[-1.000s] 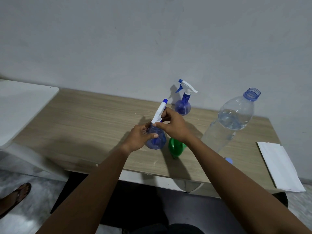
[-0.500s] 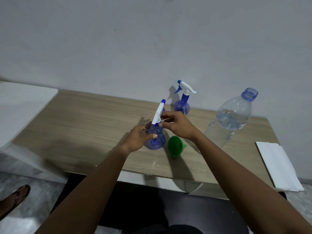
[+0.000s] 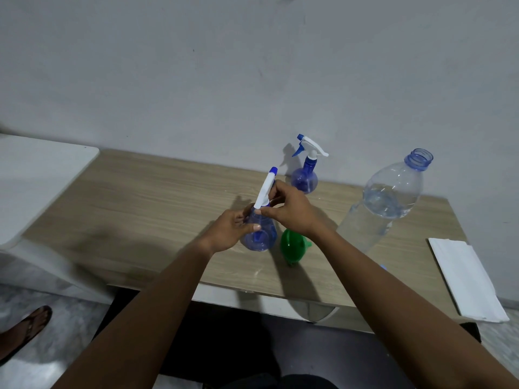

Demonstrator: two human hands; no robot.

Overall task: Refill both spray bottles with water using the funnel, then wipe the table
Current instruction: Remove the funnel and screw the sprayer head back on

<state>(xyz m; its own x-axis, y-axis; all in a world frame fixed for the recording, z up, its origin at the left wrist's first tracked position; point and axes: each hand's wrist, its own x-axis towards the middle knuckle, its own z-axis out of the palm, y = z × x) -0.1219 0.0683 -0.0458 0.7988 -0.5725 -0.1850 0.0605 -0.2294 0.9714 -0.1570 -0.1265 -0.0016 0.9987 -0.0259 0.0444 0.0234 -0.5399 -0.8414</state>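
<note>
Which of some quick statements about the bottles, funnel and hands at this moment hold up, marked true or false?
1. The left hand grips the near spray bottle by its round body. True.
2. The right hand holds the green funnel. False: it pinches that bottle's neck under the spray head; the funnel lies on the table.
3. The large water bottle is capped. False: its mouth is open.
4. The far spray bottle stands untouched with its spray head on. True.
5. A folded white cloth lies at the table's right end. True.

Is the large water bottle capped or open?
Open: the large water bottle shows a bare threaded blue neck, no cap on it.
</note>
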